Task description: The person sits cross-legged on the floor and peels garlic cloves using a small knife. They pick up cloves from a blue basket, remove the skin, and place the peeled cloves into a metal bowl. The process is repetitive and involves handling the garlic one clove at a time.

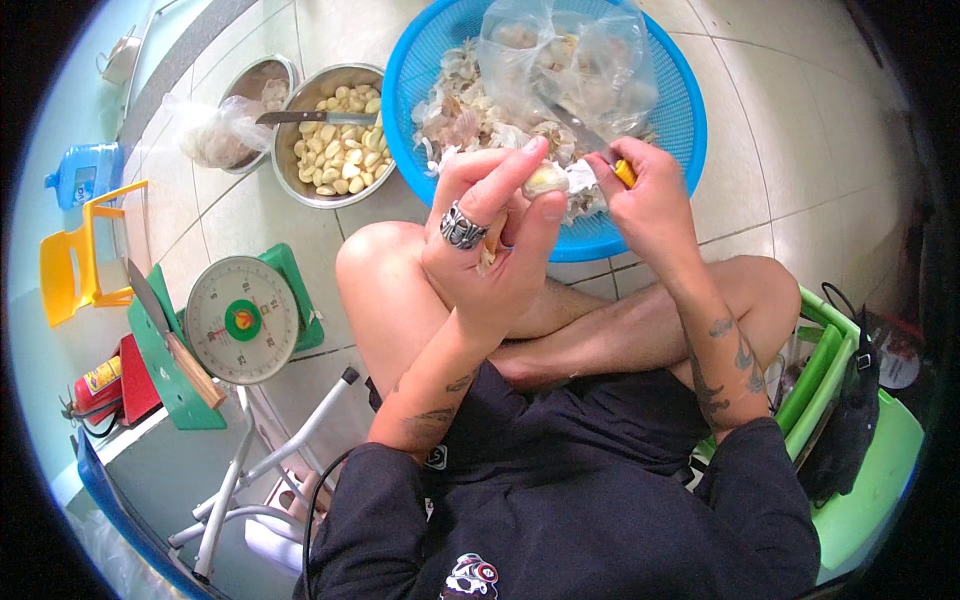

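Note:
My left hand point(487, 225), with a ring on one finger, pinches a garlic clove point(546, 180) between thumb and finger; some dry peel lies against its palm. My right hand point(651, 191) grips a small knife point(589, 135) by its yellow handle, blade pointing up and left. Both hands are above the near part of a blue plastic basket point(395, 112) heaped with garlic peel point(461, 112). A clear plastic bag point(562, 60) with garlic heads in it rests on the peel. Left of the basket, a steel bowl point(289, 176) contains peeled garlic cloves point(345, 157), with a brown-handled knife point(300, 117) across it.
Another metal bowl point(289, 71) with a plastic bag point(217, 135) is farther left. A dial scale point(241, 319), a wooden-handled knife point(169, 330), a yellow plastic chair point(71, 270) and a fire extinguisher point(97, 386) are at left. Green plastic furniture point(870, 480) stands at right.

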### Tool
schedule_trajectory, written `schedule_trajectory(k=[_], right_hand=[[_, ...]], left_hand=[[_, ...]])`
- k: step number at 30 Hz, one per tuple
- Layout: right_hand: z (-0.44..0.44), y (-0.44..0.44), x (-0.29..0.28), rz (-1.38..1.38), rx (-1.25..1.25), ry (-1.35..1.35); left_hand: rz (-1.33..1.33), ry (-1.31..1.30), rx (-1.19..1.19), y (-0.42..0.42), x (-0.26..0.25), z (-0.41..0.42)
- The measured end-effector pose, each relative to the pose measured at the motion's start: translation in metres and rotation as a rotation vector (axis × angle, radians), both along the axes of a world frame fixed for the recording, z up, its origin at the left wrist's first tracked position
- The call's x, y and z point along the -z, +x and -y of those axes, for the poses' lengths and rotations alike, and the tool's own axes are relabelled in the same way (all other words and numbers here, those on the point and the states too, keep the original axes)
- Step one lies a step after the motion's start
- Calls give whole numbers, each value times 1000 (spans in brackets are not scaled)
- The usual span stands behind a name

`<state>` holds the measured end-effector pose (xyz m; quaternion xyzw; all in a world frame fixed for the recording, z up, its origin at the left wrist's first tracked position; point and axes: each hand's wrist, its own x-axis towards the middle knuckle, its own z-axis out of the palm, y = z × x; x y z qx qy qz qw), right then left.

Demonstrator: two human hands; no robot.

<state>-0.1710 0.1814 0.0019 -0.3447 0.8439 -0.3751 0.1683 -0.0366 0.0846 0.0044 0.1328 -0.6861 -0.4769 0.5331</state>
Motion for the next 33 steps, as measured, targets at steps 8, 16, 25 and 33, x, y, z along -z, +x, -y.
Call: schedule_trajectory(k=[8,16,25,33], right_hand=[[-7,4,-32,491,-121,-411],[-21,40,-37,932,-304,-569],[-12,54,-21,813,-173,-746],[-6,37,-17,1045,91,-454]], left_hand=[[-72,-50,-71,-4,6,1],[-97,-33,-108,-8,12,-18],[-137,213,-9,-8,15,-30],[-189,369,7,-4,11,-25]])
